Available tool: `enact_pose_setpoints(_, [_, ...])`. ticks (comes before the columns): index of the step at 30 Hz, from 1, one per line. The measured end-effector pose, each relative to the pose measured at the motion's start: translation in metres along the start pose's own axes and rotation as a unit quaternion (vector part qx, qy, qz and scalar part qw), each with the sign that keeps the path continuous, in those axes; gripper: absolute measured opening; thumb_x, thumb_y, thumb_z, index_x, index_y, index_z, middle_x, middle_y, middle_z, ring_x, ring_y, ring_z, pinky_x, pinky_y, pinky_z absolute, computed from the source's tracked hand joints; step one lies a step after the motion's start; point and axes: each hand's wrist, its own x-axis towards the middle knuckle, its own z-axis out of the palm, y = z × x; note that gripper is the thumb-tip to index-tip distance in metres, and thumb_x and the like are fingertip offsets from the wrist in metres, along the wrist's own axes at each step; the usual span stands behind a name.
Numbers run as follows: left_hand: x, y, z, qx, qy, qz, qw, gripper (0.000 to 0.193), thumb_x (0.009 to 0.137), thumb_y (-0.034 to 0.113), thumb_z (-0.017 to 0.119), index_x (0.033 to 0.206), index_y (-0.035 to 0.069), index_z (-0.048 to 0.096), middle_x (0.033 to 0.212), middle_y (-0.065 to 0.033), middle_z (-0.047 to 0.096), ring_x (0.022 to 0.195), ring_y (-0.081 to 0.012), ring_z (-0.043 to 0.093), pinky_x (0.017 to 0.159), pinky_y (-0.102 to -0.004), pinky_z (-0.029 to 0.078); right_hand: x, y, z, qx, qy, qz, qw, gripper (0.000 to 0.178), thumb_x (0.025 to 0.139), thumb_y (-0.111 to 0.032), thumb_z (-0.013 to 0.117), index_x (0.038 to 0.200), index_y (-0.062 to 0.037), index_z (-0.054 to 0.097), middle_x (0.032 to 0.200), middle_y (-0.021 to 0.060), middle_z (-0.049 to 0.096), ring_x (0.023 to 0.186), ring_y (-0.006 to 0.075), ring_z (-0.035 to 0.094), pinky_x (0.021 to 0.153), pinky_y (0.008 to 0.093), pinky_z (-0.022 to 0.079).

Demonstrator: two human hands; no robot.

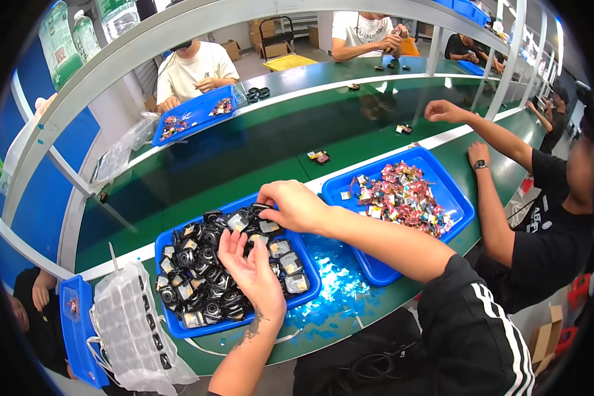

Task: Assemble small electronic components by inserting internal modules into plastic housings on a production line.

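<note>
A blue tray (313,264) in front of me is heaped with small black plastic housings (211,284), several with round lens-like rings and some with grey and tan squares. Over the middle of the heap is my left hand (252,270), fingers loosely apart and palm turned up, with nothing visible in it. My right hand (296,206) reaches across to the tray's far right corner. Its fingers bend down and pinch a black housing (263,212) there, partly hidden by the fingertips. Along the tray's right side, housings lie in a row with their grey squares up.
To the right stands another blue tray (465,214) of small red circuit boards (402,191). Blue film scraps (336,284) litter the bench between. A clear blister tray (122,317) lies left. Beyond runs a green conveyor belt (244,165) carrying small parts. A co-worker's arm (501,142) extends from the right.
</note>
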Motion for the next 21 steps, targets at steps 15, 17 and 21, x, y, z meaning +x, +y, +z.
enact_pose_setpoints(15, [-0.001,0.0,0.001,-0.214,-0.208,-0.305,0.904,0.022,0.101,0.016,0.045,0.118,0.002,0.045,0.105,-0.0196,0.063,0.075,-0.0208,0.063,0.065,-0.0297,0.05,-0.119,0.024,-0.12,-0.345,0.017,0.236,0.908,0.017,0.077,-0.017,0.073,0.087,-0.0046,0.067,0.086,0.0108,0.064,0.081,0.0291,0.063,0.072,0.0405,0.05])
enact_pose_setpoints(17, [0.0,-0.003,0.0,-0.202,-0.203,-0.299,0.91,0.025,0.101,0.014,0.046,0.122,0.001,0.044,0.111,-0.0184,0.061,0.078,-0.0216,0.064,0.068,-0.0299,0.052,-0.119,0.016,-0.123,-0.326,0.082,0.198,0.921,0.012,0.079,-0.016,0.072,0.082,-0.0054,0.069,0.086,0.0095,0.065,0.08,0.0287,0.063,0.071,0.0394,0.05])
enact_pose_setpoints(21, [0.0,0.005,-0.003,-0.172,-0.216,-0.279,0.919,0.04,0.1,0.013,0.048,0.137,0.007,0.037,0.116,-0.0151,0.056,0.085,-0.0211,0.064,0.074,-0.031,0.054,-0.129,-0.008,-0.132,-0.079,0.191,0.201,0.958,0.011,0.084,-0.003,0.067,0.094,-0.002,0.071,0.083,0.0078,0.066,0.075,0.0146,0.063,0.066,0.0262,0.049])
